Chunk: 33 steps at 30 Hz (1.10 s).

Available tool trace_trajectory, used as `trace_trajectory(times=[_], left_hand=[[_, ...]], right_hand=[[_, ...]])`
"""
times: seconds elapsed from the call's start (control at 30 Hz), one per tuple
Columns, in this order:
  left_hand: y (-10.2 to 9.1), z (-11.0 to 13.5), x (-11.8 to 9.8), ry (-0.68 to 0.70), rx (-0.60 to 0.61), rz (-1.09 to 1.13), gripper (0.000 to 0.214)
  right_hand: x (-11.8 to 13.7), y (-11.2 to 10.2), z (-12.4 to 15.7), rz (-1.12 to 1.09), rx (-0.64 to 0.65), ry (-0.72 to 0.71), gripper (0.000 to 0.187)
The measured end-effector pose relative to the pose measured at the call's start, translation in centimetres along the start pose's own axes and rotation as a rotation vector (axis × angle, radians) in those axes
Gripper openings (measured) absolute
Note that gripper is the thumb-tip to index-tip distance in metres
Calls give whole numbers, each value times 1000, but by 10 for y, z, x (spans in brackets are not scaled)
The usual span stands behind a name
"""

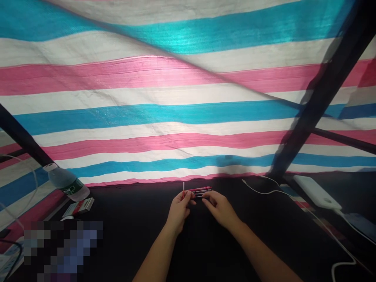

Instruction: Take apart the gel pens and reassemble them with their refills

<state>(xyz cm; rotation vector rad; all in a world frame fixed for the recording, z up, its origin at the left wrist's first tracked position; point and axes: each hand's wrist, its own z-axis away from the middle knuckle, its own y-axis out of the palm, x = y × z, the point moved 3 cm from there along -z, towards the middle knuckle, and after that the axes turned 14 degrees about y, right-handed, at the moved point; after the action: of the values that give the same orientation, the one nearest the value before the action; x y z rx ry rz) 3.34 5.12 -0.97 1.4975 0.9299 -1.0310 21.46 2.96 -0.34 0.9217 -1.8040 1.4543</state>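
Red sticks (204,189): we'd guess light, stiff; grip ends.
Left hand (178,208) pinches 9-o'clock ends; right hand (222,208), 3-o'clock, grip unclear.

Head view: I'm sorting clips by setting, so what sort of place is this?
Probably a makeshift tent or curtained booth: striped sheeting behind a black surface, with dark poles at both sides.

Left of the sticks (202,192) sit a bottle (67,182) and box (79,207); right, a power bank (317,192).
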Motion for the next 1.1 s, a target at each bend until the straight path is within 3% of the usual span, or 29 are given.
trace_trajectory(times=[0.2,0.33,0.63,0.8,1.1], left_hand=[[-9,-5,-3,49,-98,56,55],[-10,-4,-4,48,-104,78,50],[-10,-3,-5,37,-79,93,46],[-13,-3,-3,24,-86,98,45],[-13,-4,-3,10,-69,87,44]], right_hand=[[18,17,-16,408,128,-104,28],[20,27,-23,580,203,-181,23],[5,38,-21,585,165,-265,22],[6,28,-19,479,170,-244,18],[8,30,-20,575,220,-208,15]])
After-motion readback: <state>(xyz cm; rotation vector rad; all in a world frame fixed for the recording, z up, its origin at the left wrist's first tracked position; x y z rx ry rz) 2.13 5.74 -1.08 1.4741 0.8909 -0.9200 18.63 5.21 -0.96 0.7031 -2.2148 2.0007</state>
